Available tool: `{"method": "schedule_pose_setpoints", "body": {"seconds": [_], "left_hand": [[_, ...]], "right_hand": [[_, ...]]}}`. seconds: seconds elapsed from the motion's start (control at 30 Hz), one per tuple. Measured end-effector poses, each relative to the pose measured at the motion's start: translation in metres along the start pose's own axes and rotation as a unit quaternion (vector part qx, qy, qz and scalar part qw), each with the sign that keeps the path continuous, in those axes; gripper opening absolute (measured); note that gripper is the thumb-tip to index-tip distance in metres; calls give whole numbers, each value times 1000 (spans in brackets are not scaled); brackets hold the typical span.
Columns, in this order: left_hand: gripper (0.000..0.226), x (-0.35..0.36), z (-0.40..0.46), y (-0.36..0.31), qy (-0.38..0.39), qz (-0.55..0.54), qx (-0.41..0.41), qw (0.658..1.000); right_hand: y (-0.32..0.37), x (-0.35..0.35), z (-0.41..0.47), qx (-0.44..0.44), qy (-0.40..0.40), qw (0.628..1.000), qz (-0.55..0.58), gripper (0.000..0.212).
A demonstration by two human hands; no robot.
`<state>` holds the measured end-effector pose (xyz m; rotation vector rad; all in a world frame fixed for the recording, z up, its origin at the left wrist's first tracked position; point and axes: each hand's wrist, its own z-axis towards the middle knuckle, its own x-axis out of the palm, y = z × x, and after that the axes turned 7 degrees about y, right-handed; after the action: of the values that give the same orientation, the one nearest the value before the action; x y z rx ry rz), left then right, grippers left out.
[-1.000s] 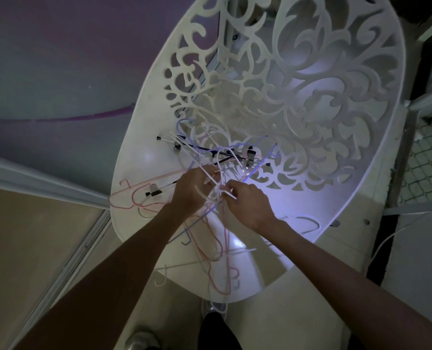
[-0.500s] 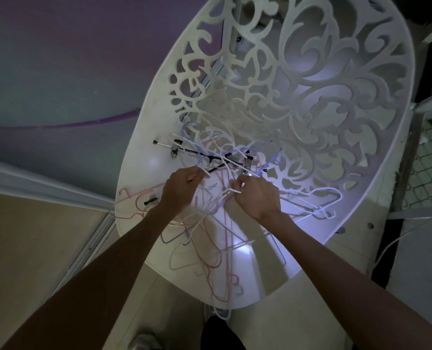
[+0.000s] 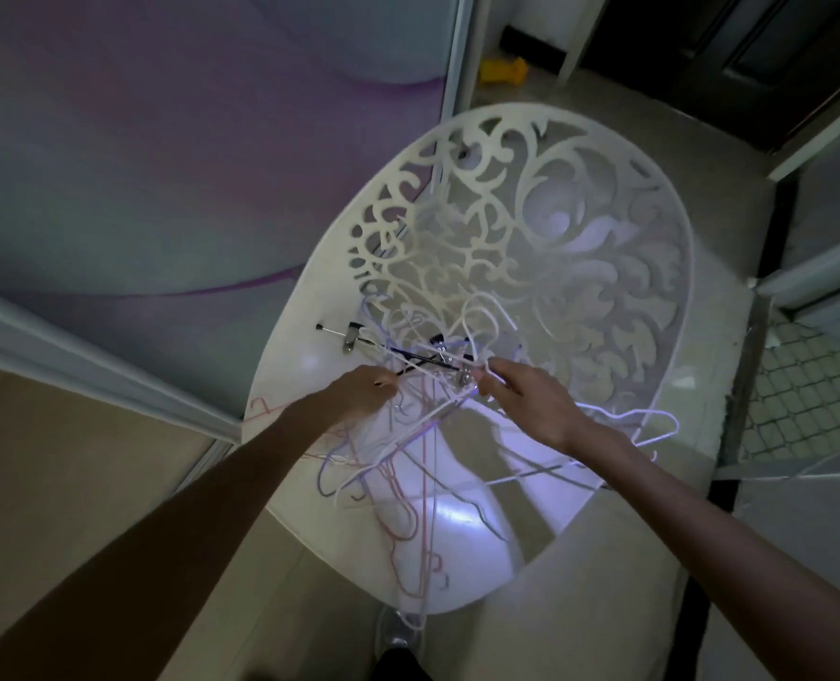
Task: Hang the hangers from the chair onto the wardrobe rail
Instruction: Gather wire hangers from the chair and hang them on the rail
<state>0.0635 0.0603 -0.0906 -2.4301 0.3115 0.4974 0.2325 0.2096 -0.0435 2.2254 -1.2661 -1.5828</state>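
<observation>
A white chair (image 3: 673, 307) with a cut-out scroll back fills the middle of the head view. On its seat lies a tangled heap of thin hangers (image 3: 408, 459), white, pink, lilac and a black clip one (image 3: 359, 336). My left hand (image 3: 359, 393) is closed on hanger wires at the left of the heap. Just to its right, my right hand (image 3: 531, 400) pinches a white hanger (image 3: 481, 317) whose hook curls up in front of the chair back. Another white hanger (image 3: 653, 425) lies off to the right on the seat. No wardrobe rail is in view.
A lilac and grey sliding wardrobe door (image 3: 162, 164) stands at the left, with its pale frame (image 3: 88, 346) running along the floor. A yellow object (image 3: 501, 71) lies on the floor beyond the chair. A dark doorway is at the top right; a patterned floor panel (image 3: 810, 390) at the right.
Both hands have lifted part of the tangle off the seat and drawn slightly apart. The camera has tilted back, so the whole chair back and the floor beyond it show.
</observation>
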Motion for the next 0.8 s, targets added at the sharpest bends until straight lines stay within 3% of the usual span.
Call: {"method": "schedule_pose_setpoints", "body": {"seconds": [0.13, 0.3, 0.37, 0.47, 0.57, 0.67, 0.73, 0.8], "left_hand": [[33, -12, -61, -22, 62, -116, 8, 991], [31, -16, -124, -29, -30, -195, 42, 980], [41, -15, -146, -23, -105, -156, 65, 980], [71, -18, -186, -27, -226, -16, 127, 966], [91, -29, -230, -35, -255, 69, 159, 951], [74, -34, -281, -29, -199, 100, 136, 965], [45, -34, -305, -25, -158, 45, 150, 975], [29, -32, -348, -11, -149, -54, 158, 975]], "right_hand": [[17, -21, -30, -9, 52, 999, 1, 20], [40, -52, -63, -20, 10, 1000, -13, 20], [56, -65, -77, -31, 4, 999, 12, 25], [86, -79, -96, -73, 8, 997, 16, 28], [127, -87, -114, -109, 42, 993, 6, 29], [183, -81, -137, -149, 88, 985, 9, 33], [206, -75, -146, -171, 119, 977, 35, 31], [241, -62, -162, -197, 153, 968, 40, 23]]}}
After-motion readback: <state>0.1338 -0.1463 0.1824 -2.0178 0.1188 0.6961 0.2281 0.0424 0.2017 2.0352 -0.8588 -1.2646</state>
